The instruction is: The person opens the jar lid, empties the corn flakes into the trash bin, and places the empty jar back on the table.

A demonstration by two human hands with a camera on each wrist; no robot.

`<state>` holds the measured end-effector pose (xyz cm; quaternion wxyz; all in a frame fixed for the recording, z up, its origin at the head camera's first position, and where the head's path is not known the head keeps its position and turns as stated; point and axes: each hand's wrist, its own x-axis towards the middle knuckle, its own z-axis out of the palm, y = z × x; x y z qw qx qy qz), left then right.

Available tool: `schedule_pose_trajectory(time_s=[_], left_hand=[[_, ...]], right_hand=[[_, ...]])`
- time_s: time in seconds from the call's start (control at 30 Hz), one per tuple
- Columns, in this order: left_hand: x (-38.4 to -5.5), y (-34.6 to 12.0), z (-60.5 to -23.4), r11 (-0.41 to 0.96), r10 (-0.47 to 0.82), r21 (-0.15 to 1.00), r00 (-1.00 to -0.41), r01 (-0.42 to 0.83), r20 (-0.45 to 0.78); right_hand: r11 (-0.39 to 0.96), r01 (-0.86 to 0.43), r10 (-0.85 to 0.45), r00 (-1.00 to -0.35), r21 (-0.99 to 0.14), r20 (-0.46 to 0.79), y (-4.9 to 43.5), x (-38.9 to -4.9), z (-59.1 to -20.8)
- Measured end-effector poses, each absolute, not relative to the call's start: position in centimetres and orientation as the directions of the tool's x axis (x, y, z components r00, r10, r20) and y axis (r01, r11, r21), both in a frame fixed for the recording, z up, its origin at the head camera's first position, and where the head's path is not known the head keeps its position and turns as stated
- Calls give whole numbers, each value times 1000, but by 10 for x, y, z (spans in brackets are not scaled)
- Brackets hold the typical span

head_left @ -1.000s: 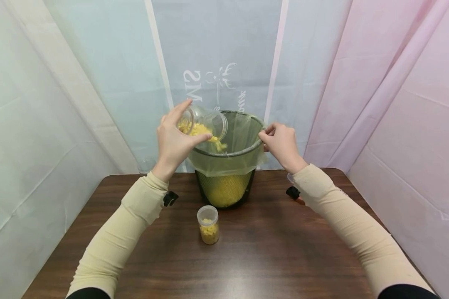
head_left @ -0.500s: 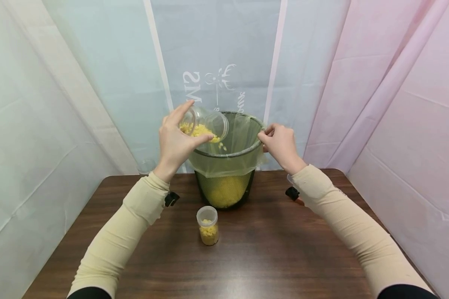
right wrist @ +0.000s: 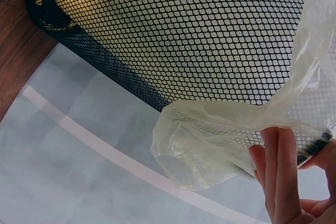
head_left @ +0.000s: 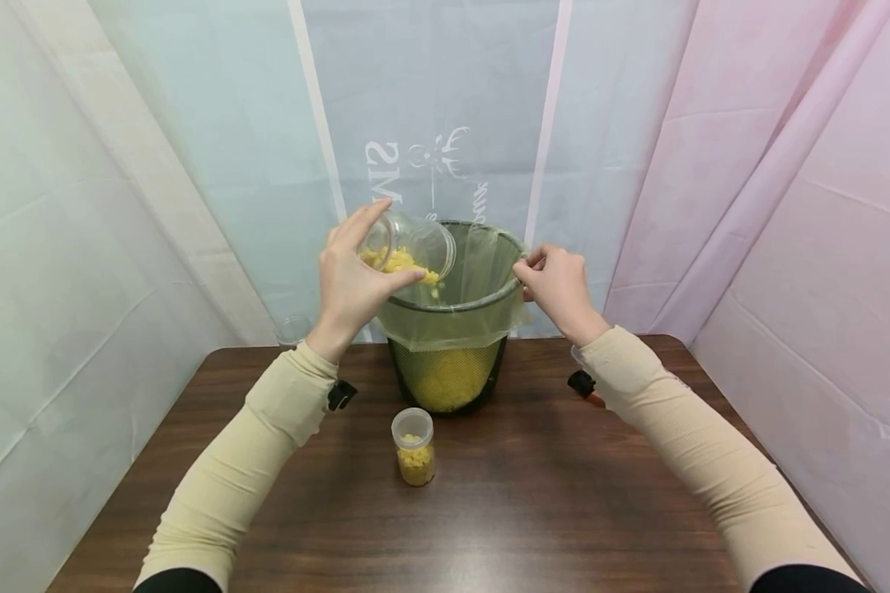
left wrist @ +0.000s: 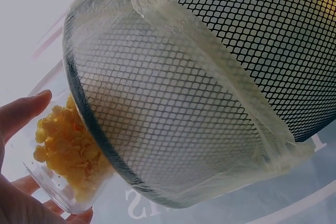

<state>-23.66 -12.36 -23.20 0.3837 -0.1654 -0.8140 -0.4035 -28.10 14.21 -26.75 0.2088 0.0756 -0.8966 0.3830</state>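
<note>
My left hand (head_left: 352, 276) grips a clear plastic jar (head_left: 413, 239), tilted with its mouth over the rim of a black mesh wastebasket (head_left: 448, 379). Yellow flake-like bits (left wrist: 71, 148) lie along the jar's lower side, and a few drop from its mouth. A thin, pale yellow-green bin liner (head_left: 445, 329) lines the basket and folds down outside the rim. On the basket's right side my right hand (head_left: 559, 284) pinches the liner at the rim; in the right wrist view its fingers (right wrist: 281, 166) lie against the liner's folded edge. Yellow material shows through the mesh low in the basket.
A smaller jar (head_left: 414, 449) with yellow bits stands on the brown wooden table (head_left: 564, 494) in front of the basket. Behind my left wrist, a clear container (head_left: 292, 329) stands near the back edge. Pale fabric panels (head_left: 445, 82) close in the back and sides.
My left hand and the jar have shifted slightly to the right. The yellow bits in the jar have dwindled as some fell into the basket. My right hand stays at the rim.
</note>
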Motion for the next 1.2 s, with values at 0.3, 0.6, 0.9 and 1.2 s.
schedule_pose_trajectory(time_s=[0.3,0.6,0.9,1.2], left_hand=[[-237,-122,-232,617,-23,506,-629,602,777],[-235,-121,-232,615,-10,492,-618,616,786],[-234,-121,-232,622,8,473,-608,625,794],[-233,-120,-232,622,20,450,-587,641,809]], right_hand=[[698,-299,22,-899,-651,437,142,-279,-266],[696,-297,24,-901,-654,434,143,-282,-267],[702,-298,22,-899,-647,437,142,-282,-266],[706,-291,34,-896,-645,442,143,-281,-266]])
